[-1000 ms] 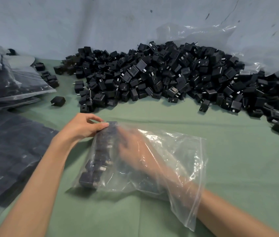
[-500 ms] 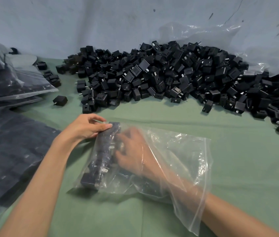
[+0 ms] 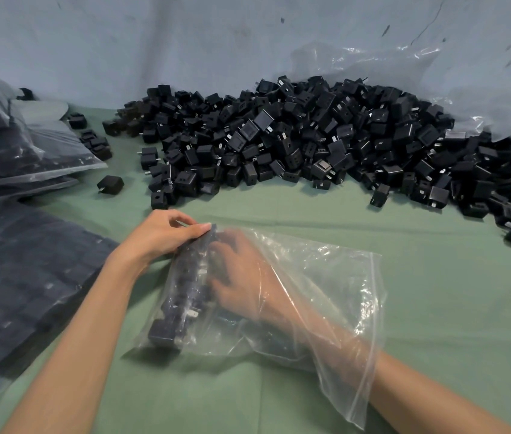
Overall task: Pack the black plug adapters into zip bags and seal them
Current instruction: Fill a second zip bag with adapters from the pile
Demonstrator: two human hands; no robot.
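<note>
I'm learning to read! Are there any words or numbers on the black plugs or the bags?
No text can be read anywhere.
The black plug adapters show only holes and metal prongs; any marks on them are too small to read.
The zip bag and the packed bags are clear and show no print.

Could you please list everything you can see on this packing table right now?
loose plug adapters: large pile, black, far side of the table.
stray plug adapter: one, black, alone left of the pile.
zip bag: one, clear, open, centre.
packed adapters: one row, black, at the zip bag's closed end.
filled bags: several, clear over black, stacked along the left edge.
plastic sheeting: clear, behind the pile at right.
table cloth: one, green, under everything.
wall: blue-grey, behind.
left hand: grips the zip bag's closed end from outside.
right hand: inside the zip bag, fingers touching the packed adapters.
</note>
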